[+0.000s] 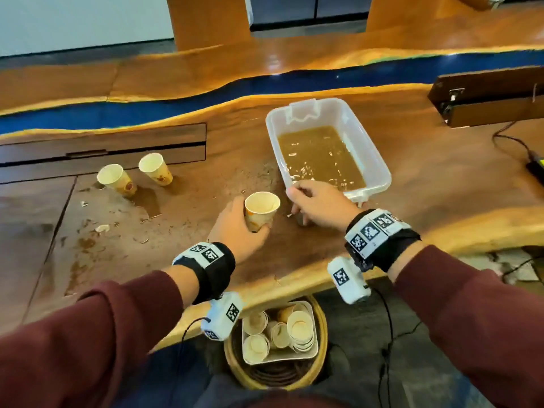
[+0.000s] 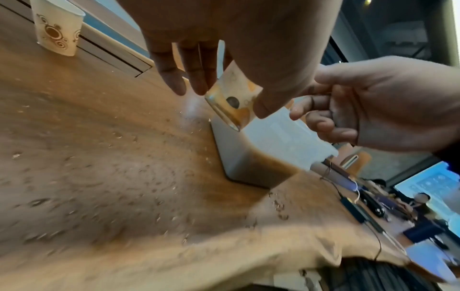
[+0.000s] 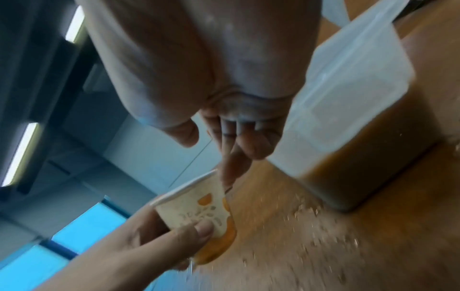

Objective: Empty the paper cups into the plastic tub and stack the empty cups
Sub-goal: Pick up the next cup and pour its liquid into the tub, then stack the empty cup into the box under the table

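Observation:
My left hand (image 1: 250, 228) grips a white paper cup (image 1: 262, 209) upright just above the wooden table; its inside shows only a brownish film. The same cup (image 2: 234, 102) is wet and stained at its base, and its rim is up in the right wrist view (image 3: 196, 208). My right hand (image 1: 315, 204) hovers beside it with loosely curled fingers, holding nothing, at the near left corner of the clear plastic tub (image 1: 379, 175), which holds brown liquid. Two more paper cups (image 1: 116, 179) (image 1: 156, 169) stand upright at the left.
Brown spills and crumbs (image 1: 88, 245) cover the table's left half. A dark box (image 1: 485, 98) and a black adapter with cable (image 1: 535, 167) lie at the right. Below the table's front edge, a basket (image 1: 232, 360) holds a white bin of used cups (image 1: 298, 325).

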The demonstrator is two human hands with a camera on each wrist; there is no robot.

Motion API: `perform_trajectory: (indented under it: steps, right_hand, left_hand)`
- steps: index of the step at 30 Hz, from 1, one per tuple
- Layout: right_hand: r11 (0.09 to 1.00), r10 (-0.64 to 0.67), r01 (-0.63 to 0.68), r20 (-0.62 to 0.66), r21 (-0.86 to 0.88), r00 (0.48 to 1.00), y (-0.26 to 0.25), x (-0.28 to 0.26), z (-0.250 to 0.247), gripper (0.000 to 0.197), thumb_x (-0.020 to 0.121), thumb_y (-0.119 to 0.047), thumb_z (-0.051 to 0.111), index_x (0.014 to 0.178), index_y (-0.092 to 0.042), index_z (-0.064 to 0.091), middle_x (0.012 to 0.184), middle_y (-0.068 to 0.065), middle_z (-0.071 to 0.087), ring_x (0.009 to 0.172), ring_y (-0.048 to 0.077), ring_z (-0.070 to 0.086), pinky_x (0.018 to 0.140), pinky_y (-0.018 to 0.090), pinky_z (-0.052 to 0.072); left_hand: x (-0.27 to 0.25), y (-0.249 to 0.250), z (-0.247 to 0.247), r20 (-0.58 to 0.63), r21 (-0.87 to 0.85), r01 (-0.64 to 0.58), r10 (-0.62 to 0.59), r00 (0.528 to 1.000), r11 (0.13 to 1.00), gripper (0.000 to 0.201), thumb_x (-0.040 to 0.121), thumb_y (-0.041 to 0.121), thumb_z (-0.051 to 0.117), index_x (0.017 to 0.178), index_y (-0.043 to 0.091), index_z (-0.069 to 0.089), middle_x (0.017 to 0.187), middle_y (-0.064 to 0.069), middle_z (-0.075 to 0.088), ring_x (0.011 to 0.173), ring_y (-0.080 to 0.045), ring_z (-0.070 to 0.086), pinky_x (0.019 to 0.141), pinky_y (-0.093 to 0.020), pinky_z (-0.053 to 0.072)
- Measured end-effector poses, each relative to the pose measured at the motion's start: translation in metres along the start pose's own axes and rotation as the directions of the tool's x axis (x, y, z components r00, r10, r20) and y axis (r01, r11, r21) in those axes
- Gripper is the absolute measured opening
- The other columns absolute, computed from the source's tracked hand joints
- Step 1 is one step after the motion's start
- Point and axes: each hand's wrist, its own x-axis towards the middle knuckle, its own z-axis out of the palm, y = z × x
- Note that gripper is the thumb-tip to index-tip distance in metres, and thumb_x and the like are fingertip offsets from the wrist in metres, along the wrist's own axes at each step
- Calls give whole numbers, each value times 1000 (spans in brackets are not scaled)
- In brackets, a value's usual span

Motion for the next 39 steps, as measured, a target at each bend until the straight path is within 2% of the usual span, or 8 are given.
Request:
perform_trajectory:
  steps: [2, 5, 13, 19, 23, 29, 33, 39]
  right_hand:
    - [999, 38, -36, 142, -16, 989, -3, -9, 20, 33, 111, -38, 41, 102, -16, 64, 89, 6, 76, 55, 16, 63, 46, 15, 42]
    - [995, 77, -58, 269, -80, 960, 3, -24, 47, 46, 112, -36, 34, 101, -4, 65, 89, 11, 76, 57, 17, 62, 43, 17, 41]
    - [969, 222, -150, 418, -198, 881, 55, -48, 89, 26, 110, -25, 45, 116, -14, 68, 78, -1, 71, 52, 8, 57, 41, 18, 41]
    - [924, 361, -246, 456, -294, 813, 116, -63, 104, 24, 110, -25, 49, 113, -15, 69, 73, -1, 69, 43, 5, 55, 40, 18, 39]
    - [905, 409, -296, 432, -306, 804, 156, -78, 112, 24, 109, -27, 48, 116, -18, 69, 80, 0, 74, 52, 9, 59, 48, 17, 44]
    - [894, 437, -325, 443, -307, 783, 209, -92, 133, 31, 107, -31, 48, 132, -25, 65, 85, -1, 74, 63, 16, 67, 63, 34, 55]
    - [897, 440, -356, 469, -261, 766, 216, -93, 142, 38, 107, -31, 53, 144, -25, 57, 90, -4, 75, 63, 11, 64, 60, 26, 52]
    - [901, 423, -303, 474, -309, 773, 201, -73, 133, 36, 105, -39, 55, 134, -19, 61, 96, 1, 76, 72, 16, 70, 77, 35, 59]
  left_hand:
    - [-18, -15, 6, 28, 50, -15, 14, 1000, 999, 54, 74, 56, 71, 116, 29, 49, 109, 4, 57, 100, -21, 57, 86, -45, 54]
    - [-45, -35, 17, 137, 38, -41, 35, 990, 998, 61, 69, 61, 67, 119, 31, 50, 112, 5, 60, 102, -19, 59, 88, -45, 53]
    - [-91, -59, 58, 375, -54, 29, -7, 927, 998, 62, 78, 40, 83, 128, 24, 50, 115, 6, 61, 103, -14, 60, 83, -28, 48]
    - [-107, -65, 116, 505, -96, 143, -76, 860, 985, 62, 78, 47, 83, 130, 29, 52, 118, 9, 65, 106, -13, 62, 90, -31, 53]
    - [-117, -65, 156, 527, -61, 155, -100, 844, 986, 57, 83, 44, 79, 131, 26, 54, 124, 6, 65, 111, -15, 62, 93, -31, 51]
    - [-119, -79, 193, 537, -52, 161, -108, 836, 986, 60, 83, 36, 79, 137, 31, 52, 133, 6, 62, 122, -16, 59, 100, -26, 45]
    - [-117, -92, 198, 556, 31, 186, -172, 813, 982, 75, 81, 36, 81, 146, 27, 44, 142, 1, 57, 129, -18, 55, 108, -29, 43]
    - [-103, -92, 181, 644, 165, 161, -230, 729, 973, 80, 83, 42, 78, 151, 24, 41, 142, 0, 59, 127, -20, 57, 108, -35, 46]
